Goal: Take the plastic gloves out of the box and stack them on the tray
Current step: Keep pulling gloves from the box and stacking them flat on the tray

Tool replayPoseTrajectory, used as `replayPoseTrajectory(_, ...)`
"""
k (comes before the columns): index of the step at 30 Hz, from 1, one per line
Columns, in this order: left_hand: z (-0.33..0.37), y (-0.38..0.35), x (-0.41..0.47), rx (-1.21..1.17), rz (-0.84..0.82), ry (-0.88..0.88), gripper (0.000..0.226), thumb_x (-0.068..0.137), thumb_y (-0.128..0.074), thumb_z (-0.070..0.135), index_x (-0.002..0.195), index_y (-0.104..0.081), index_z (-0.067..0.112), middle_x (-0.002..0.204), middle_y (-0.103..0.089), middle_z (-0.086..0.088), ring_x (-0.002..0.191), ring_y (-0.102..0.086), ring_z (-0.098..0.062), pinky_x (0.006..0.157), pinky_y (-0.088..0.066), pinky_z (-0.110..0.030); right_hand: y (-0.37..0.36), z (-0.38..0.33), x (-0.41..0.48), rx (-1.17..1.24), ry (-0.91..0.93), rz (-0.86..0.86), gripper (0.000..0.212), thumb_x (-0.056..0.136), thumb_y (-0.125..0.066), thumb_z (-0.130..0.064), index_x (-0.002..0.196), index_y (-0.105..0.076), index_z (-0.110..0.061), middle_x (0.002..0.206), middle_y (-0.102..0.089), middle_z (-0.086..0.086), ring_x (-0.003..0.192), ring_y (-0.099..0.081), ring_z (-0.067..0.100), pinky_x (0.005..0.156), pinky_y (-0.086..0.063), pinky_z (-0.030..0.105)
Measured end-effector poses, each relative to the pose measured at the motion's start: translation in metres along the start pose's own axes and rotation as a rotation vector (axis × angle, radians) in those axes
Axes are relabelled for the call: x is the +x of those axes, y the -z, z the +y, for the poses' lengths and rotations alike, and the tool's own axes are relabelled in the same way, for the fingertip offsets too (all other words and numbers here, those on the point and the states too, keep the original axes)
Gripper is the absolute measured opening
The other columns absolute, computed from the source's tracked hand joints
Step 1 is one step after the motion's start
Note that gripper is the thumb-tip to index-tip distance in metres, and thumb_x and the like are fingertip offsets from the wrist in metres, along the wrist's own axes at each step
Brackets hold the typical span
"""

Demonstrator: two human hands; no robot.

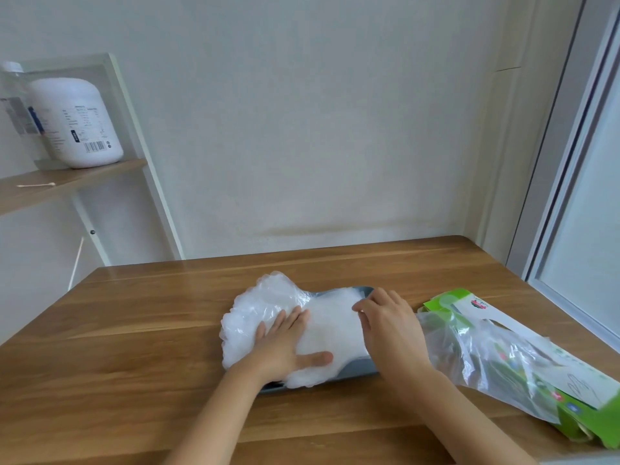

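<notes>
A thick stack of clear plastic gloves (268,310) lies on a grey-blue tray (362,368) in the middle of the wooden table; the stack spills over the tray's left end. My left hand (285,344) presses flat on the stack with straight fingers. My right hand (389,323) rests on the stack's right end, fingers curled at the glove edge; whether it pinches anything is hard to tell. The green and white glove box (570,374) lies on its side to the right, with a loose clear glove (476,350) hanging out of it.
The wooden table (134,347) meets a white wall at the back and a window frame (570,196) on the right. At the left a shelf (67,182) holds a white jar (77,122) and a cotton swab (35,185).
</notes>
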State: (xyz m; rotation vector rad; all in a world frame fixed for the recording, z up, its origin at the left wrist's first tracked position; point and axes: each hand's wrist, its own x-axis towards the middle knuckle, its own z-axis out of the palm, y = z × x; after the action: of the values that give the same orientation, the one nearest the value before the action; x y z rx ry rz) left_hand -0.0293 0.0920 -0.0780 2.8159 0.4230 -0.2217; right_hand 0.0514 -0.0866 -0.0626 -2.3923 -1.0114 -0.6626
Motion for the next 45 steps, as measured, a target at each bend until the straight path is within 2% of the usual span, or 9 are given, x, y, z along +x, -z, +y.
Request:
replayPoseTrajectory(2,0.001,-0.001,0.002,0.022,-0.014,0.026,0.108,0.078,-0.046,0.078,0.154,0.008,0.025,0.161,0.015,0.01,0.148,0.016,-0.016,0.117,0.008,-0.049,0.008,-0.014,0.007,0.171,-0.036,0.004,0.022,0.082,-0.068,-0.004,0.101,-0.072,-0.015,0.094,-0.064,-0.002,0.084,-0.061,0.016,0.071,-0.044,0.02)
replayPoseTrajectory(7,0.008,0.0,0.001,0.048,-0.037,0.048,0.117,0.074,-0.051,0.08,0.153,0.014,0.021,0.161,0.015,0.006,0.147,0.018,-0.016,0.117,0.008,-0.05,-0.016,-0.054,0.029,0.585,-0.159,-0.532,0.038,0.104,-0.032,-0.017,0.138,-0.047,-0.013,0.128,-0.059,0.009,0.096,-0.057,0.009,0.075,-0.038,0.006)
replayPoseTrajectory(11,0.007,-0.003,-0.001,0.033,-0.015,0.111,0.133,0.067,-0.054,0.083,0.15,0.022,0.012,0.159,0.024,-0.002,0.146,0.021,-0.016,0.119,0.008,-0.049,-0.056,-0.041,0.033,0.342,-0.139,-0.647,0.037,0.103,-0.029,-0.021,0.132,-0.044,-0.004,0.14,-0.042,0.011,0.13,-0.038,0.026,0.109,-0.027,0.035)
replayPoseTrajectory(16,0.005,0.003,-0.008,0.014,-0.058,0.158,0.131,0.063,-0.051,0.087,0.152,0.019,0.022,0.158,0.026,-0.002,0.145,0.024,-0.022,0.115,0.01,-0.057,-0.067,-0.024,0.034,0.041,-0.101,-0.724,0.065,0.1,-0.023,-0.051,0.153,-0.007,-0.018,0.161,0.005,0.0,0.146,0.006,0.034,0.118,0.0,0.044)
replayPoseTrajectory(20,0.008,0.004,-0.01,0.021,-0.071,0.222,0.128,0.062,-0.05,0.089,0.152,0.018,0.029,0.159,0.025,-0.003,0.146,0.023,-0.027,0.114,0.007,-0.058,-0.058,-0.022,0.038,0.013,-0.191,-0.76,0.074,0.096,-0.024,-0.062,0.153,0.001,-0.023,0.159,0.015,0.0,0.145,0.012,0.035,0.117,0.002,0.046)
replayPoseTrajectory(28,0.006,0.009,-0.013,0.008,-0.044,0.22,0.123,0.064,-0.046,0.089,0.154,0.012,0.027,0.162,0.014,-0.004,0.148,0.011,-0.03,0.116,-0.003,-0.056,0.035,-0.016,0.014,0.148,-0.075,-0.734,0.072,0.094,-0.051,-0.047,0.151,-0.023,-0.013,0.161,0.0,0.007,0.147,0.008,0.023,0.118,-0.009,0.041)
replayPoseTrajectory(35,0.061,0.019,-0.037,-0.342,0.484,-0.037,0.062,0.093,-0.054,0.048,0.145,-0.037,0.019,0.151,-0.038,0.0,0.14,-0.029,-0.019,0.118,-0.017,-0.035,0.109,0.039,-0.041,-0.115,-0.035,-0.766,0.097,0.082,-0.069,-0.035,0.153,-0.003,-0.025,0.16,0.005,-0.001,0.147,0.009,0.022,0.117,-0.01,0.039)
replayPoseTrajectory(41,0.121,-0.009,-0.054,-0.235,0.274,-0.349,0.052,0.094,-0.057,0.042,0.142,-0.041,0.028,0.149,-0.037,0.011,0.135,-0.033,-0.005,0.11,-0.026,-0.02,0.1,0.068,-0.074,-0.116,-0.172,-0.693,0.092,0.088,-0.046,0.003,0.149,0.012,-0.034,0.16,0.013,0.0,0.147,0.011,0.023,0.118,-0.01,0.039)
replayPoseTrajectory(45,0.129,-0.019,-0.053,-0.359,0.138,-0.285,0.06,0.087,-0.062,0.053,0.14,-0.04,0.034,0.145,-0.042,0.014,0.129,-0.042,-0.005,0.099,-0.035,-0.019,0.1,0.08,-0.075,-0.131,-0.265,-0.448,0.071,0.092,-0.041,-0.002,0.151,-0.014,-0.032,0.152,-0.033,-0.004,0.134,-0.04,0.017,0.101,-0.04,0.03)
